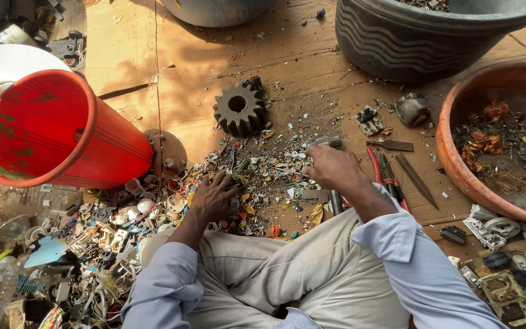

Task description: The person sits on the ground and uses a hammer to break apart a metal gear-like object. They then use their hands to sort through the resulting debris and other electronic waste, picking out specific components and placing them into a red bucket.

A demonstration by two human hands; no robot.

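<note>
I see a small metal-headed hammer (330, 152) at frame centre, head up near the scrap pile (263, 167), a spread of broken plastic and metal bits on the cardboard.

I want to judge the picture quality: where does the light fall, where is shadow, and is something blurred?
Head view: strong sun lights the cardboard floor and red bucket; the grey tub casts shade beneath; the right hand with its hammer looks slightly motion-blurred; the gear is sharp.

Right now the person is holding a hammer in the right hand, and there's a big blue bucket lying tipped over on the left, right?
Not quite: the head view shows the tipped bucket is red, not blue. The right hand does hold the hammer.
</note>
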